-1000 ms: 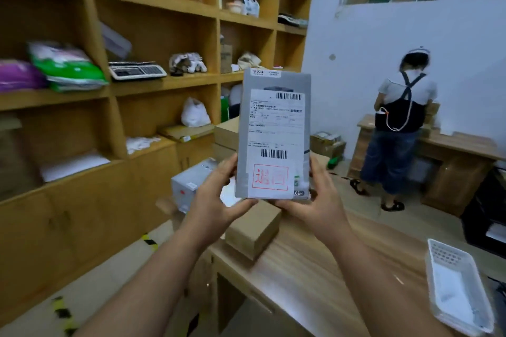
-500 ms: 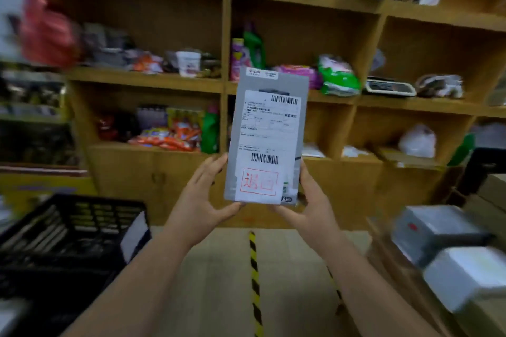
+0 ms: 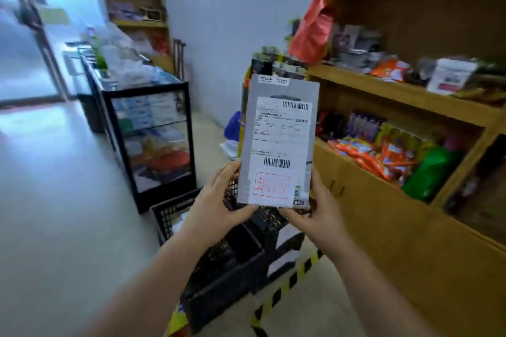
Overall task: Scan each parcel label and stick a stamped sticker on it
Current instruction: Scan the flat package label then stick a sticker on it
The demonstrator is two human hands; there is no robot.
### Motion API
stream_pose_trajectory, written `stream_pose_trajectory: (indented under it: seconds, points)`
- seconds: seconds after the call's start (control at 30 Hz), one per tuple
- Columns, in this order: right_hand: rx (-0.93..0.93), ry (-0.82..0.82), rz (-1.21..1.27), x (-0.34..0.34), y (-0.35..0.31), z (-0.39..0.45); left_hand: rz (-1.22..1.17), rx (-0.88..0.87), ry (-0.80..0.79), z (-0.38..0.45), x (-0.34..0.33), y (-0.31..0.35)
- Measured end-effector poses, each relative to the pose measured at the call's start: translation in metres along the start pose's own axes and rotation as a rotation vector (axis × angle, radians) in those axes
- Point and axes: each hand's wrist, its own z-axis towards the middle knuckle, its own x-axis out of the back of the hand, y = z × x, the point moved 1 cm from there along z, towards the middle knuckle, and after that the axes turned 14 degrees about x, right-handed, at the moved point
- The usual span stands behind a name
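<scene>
I hold a flat grey parcel [image 3: 279,142] upright in front of me, above a black crate. A white shipping label [image 3: 282,128] with two barcodes covers its face. A white sticker with a red stamp [image 3: 271,186] sits at the label's bottom. My left hand [image 3: 216,200] grips the parcel's lower left edge, thumb across the bottom. My right hand [image 3: 317,208] grips the lower right edge from behind and below.
Black plastic crates [image 3: 235,262] stand on the floor below the parcel. Wooden shelves [image 3: 410,96] full of snack packets line the right side. A black glass display case [image 3: 153,131] stands at left. Yellow-black tape [image 3: 287,284] runs across the floor.
The view has swung left from the wooden table and the person at the back, past the shelves, to the crates and display case. Both hands keep the same hold on the parcel.
</scene>
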Motion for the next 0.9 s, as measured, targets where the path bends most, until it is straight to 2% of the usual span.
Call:
stream_pose_trajectory:
  seconds: [0.27,0.47,0.7,0.9]
  points:
    - [-0.084,-0.406,0.193,-0.072,0.082,0.053,0.097,0.326,0.173,-0.019,0.014,-0.069]
    - [-0.159,-0.566,0.230,-0.138,0.131,0.083,0.110,0.528,0.204,-0.011,0.020,-0.130]
    - [-0.378,-0.712,0.242,-0.199,0.204,0.099,0.006,0.733,0.129,0.010,-0.002,-0.221]
    - [-0.597,-0.852,0.194,-0.239,0.292,0.073,-0.163,0.955,0.024,0.011,-0.066,-0.298]
